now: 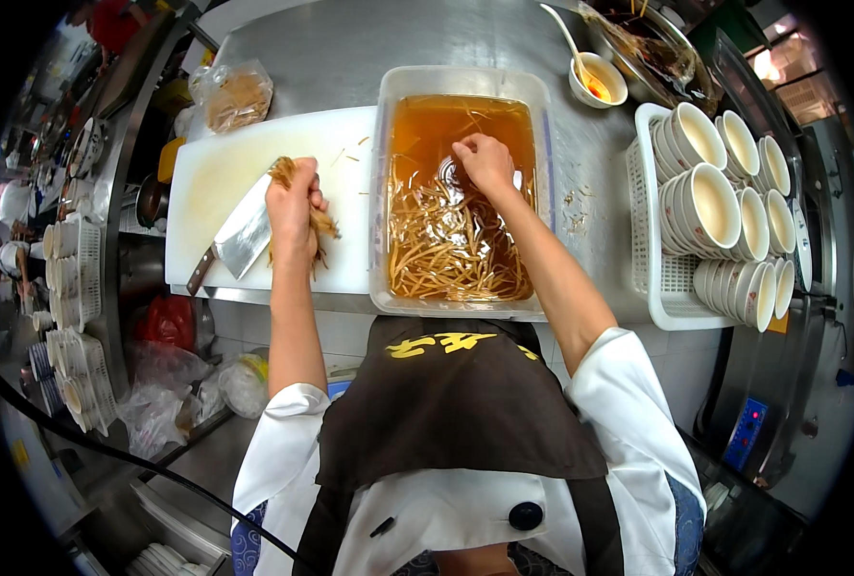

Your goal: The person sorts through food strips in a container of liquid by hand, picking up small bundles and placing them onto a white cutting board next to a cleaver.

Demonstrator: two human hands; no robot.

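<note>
My left hand [293, 206] is closed around a bunch of thin brown shredded strips [324, 224], whose ends stick out above and below the fist. It is over the white cutting board [206, 163], beside a cleaver [245, 233] that lies flat with its dark handle toward the near left edge. My right hand [486, 160] is over a clear plastic tub [383, 125] of amber liquid. Its fingers are curled together at the liquid's surface; what they hold, if anything, is hidden. Many pale strips [427, 245] lie in the tub, thickest at the near side.
A bag of brown food [237, 96] rests at the board's far edge. To the right, a white basket [646, 230] carries stacked bowls [710, 206]. Beyond stand a small bowl [614, 84] with a white spoon [566, 38] and a large metal basin [672, 38].
</note>
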